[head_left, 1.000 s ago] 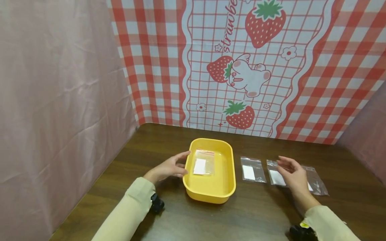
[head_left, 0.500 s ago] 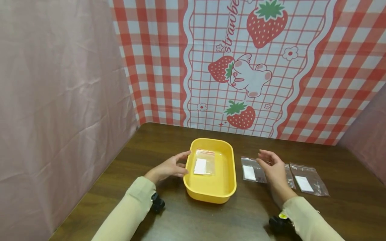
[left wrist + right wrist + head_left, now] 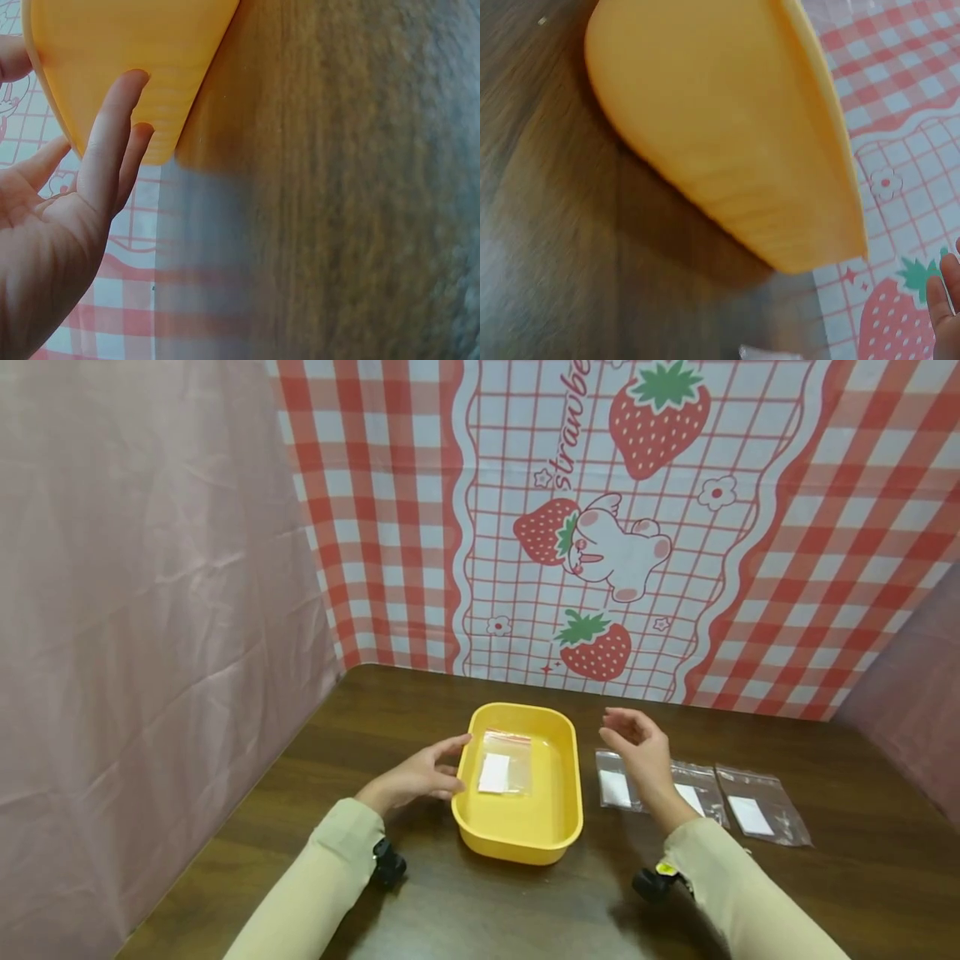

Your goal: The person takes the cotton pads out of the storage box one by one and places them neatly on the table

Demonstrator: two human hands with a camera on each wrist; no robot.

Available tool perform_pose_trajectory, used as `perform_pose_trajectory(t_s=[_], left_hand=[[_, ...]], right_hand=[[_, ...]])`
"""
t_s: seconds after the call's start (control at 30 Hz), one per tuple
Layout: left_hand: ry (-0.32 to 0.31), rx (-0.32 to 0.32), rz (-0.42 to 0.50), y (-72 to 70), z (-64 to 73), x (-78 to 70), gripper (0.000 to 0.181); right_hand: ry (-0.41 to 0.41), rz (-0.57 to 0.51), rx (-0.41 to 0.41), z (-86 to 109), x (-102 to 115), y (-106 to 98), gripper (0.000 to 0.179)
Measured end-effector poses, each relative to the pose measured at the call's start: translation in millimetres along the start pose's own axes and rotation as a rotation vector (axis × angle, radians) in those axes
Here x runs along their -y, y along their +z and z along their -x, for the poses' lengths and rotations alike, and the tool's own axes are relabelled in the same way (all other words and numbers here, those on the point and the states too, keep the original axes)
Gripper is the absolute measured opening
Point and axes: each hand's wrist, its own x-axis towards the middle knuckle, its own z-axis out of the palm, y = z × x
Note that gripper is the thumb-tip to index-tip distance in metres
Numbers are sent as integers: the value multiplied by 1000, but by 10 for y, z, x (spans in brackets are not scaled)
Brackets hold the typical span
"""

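A yellow rectangular bin [image 3: 517,853] stands on the table, and inside it lies a clear zip bag [image 3: 517,768] with a white card and a red strip along its top. My left hand [image 3: 416,779] has its fingertips at the bin's left side, with the fingers fairly straight in the left wrist view. To the right of the bin, my right hand [image 3: 643,758] hovers with relaxed fingers and nothing in them. Below it is a zip bag [image 3: 612,787] partly hidden by the hand. Two more zip bags, a middle one [image 3: 705,783] and a right one [image 3: 772,814], lie beside it.
Brown wood-grain table [image 3: 480,910] under everything. A red-and-white strawberry-print cloth [image 3: 495,577] hangs at the back edge, and a pink curtain [image 3: 165,610] closes the left side.
My right hand has moved left and slightly away from me, from over the middle and right bags toward the bin. My left hand and the bin stay in place.
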Motion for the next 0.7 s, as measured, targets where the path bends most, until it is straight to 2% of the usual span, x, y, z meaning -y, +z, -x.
perform_pose_trajectory(t_s=[0.4,0.7], left_hand=[[3,4,-6,12,-2,-9,78],[6,7,10,19,8,-24,77]], right_hand=[[29,-15,93,-133,268,333,33],[56,-9,132,-238,322,607,33]])
